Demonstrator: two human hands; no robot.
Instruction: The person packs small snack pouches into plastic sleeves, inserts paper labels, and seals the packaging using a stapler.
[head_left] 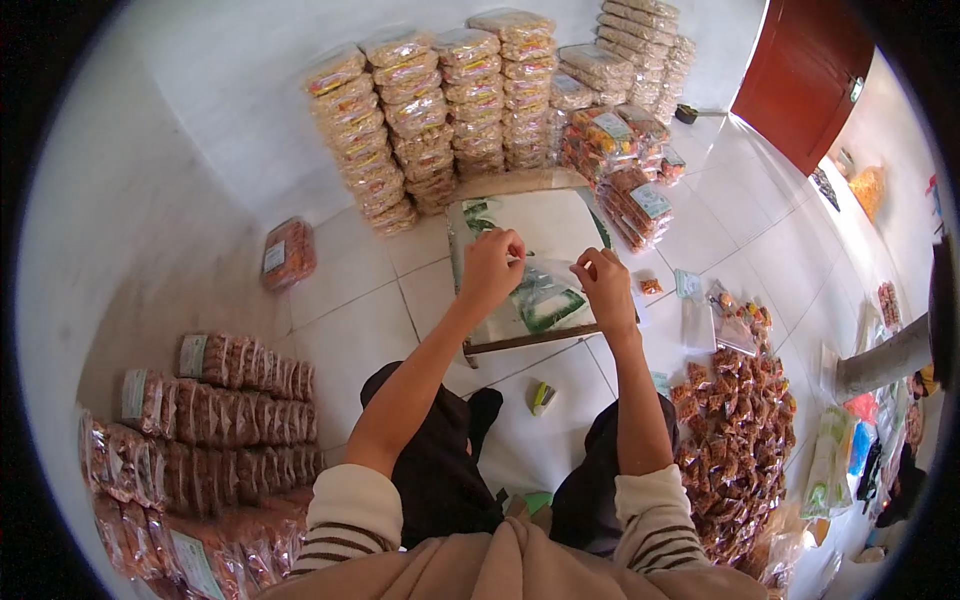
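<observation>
The left hand [494, 265] and the right hand [606, 290] are up over a low, square, white-and-green surface [545, 215]. Each hand has its thumb and fingers together, and they seem to pinch a thin, clear plastic bag [548, 290], which hangs between the hands. The step now looks like pulling the bag's edges apart. The next move calls for a soft, even pull. A heap of small, shiny brown packets [735, 430] lies on the floor to the right.
</observation>
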